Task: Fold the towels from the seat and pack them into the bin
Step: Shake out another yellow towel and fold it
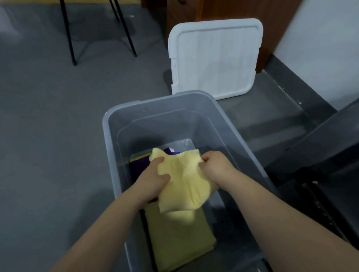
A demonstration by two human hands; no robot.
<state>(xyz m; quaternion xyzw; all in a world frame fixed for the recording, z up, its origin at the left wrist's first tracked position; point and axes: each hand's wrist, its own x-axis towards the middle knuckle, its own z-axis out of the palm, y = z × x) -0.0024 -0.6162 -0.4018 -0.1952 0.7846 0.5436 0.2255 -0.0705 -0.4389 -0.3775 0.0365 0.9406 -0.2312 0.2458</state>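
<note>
A grey plastic bin (119, 122) stands on the floor below me. Inside it, I hold a folded pale yellow towel (183, 183) with both hands. My left hand (151, 183) grips its left edge, thumb on top. My right hand (212, 166) pinches its far right corner. Under it lies another folded yellow towel (178, 243) on the bin's near floor. A purple towel (139, 165) shows beneath, toward the far side, mostly hidden.
The bin's white lid (215, 57) leans against a wooden cabinet (184, 5) behind the bin. Black chair legs (68, 30) stand at the back left on the grey floor. A dark grey seat (344, 153) edge is at the right.
</note>
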